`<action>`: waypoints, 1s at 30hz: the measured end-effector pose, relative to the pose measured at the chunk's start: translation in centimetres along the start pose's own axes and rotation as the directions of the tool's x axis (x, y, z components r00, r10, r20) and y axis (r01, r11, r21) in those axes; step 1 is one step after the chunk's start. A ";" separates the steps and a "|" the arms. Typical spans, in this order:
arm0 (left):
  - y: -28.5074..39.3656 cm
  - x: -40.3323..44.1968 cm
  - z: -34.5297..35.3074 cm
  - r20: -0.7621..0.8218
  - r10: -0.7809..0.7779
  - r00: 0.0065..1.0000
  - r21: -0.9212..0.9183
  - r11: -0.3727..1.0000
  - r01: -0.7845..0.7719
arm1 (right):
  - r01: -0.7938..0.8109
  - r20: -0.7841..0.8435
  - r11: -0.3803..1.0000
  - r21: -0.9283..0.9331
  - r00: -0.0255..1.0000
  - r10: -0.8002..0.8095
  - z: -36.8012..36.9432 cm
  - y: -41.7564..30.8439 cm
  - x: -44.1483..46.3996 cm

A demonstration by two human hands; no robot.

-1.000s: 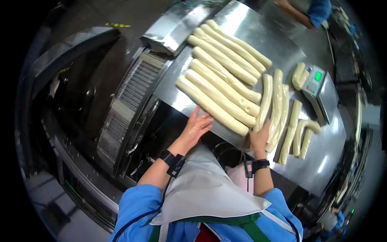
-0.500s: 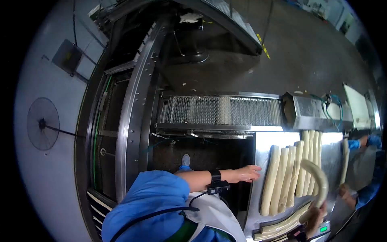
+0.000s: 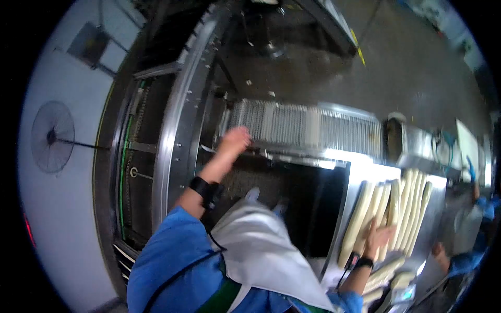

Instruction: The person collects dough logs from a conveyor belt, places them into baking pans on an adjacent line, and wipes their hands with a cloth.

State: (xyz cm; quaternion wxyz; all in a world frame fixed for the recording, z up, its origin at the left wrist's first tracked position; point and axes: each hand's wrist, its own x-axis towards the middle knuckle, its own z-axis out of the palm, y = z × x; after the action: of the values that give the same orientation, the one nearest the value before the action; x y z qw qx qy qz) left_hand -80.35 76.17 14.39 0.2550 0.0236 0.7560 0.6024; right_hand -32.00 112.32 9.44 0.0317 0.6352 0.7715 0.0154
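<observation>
Pale, smooth dough-like rolls (image 3: 360, 216) lie side by side on a steel table (image 3: 334, 261). On top of the nearer rolls rests my right hand (image 3: 378, 237), its fingers spread. Over the near edge of the mesh conveyor (image 3: 292, 124), toward its left end, is my left hand (image 3: 236, 140); it is blurred and its fingers look bunched, so what they hold, if anything, cannot be made out. More rolls (image 3: 383, 274) and a scale with a lit display (image 3: 404, 295) are at the table's lower end.
Another person's hand (image 3: 440, 253) is at the table's far right side. A long steel frame (image 3: 169, 135) runs along my left, with a round fan (image 3: 52, 136) by the wall beyond. A metal housing (image 3: 415, 143) stands at the conveyor's right end.
My left hand has moved from beside the table to the conveyor's left end. My right hand has let go of the curved roll and now lies on the row of rolls. The view has shifted.
</observation>
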 end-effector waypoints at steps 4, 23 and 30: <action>2.1 4.7 -10.0 -0.120 0.225 0.967 0.120 0.970 -0.211 | 0.070 0.302 0.991 0.116 0.948 -0.102 -5.4 -5.2 -4.4; -2.4 13.8 -37.4 0.041 0.638 0.769 0.998 0.015 -0.065 | 0.139 0.098 0.989 -0.042 0.986 -0.135 -8.0 -14.0 -3.0; -1.7 19.7 -43.1 0.267 0.498 0.825 0.953 -0.010 -0.303 | -0.021 0.155 1.000 0.009 0.988 0.019 -9.3 -11.6 3.2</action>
State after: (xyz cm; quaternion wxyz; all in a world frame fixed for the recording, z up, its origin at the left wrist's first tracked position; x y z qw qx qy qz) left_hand -114.86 43.68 11.99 -0.0661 0.3535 0.9331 0.0044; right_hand -44.62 113.34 17.85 0.0880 0.6423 0.7604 -0.0375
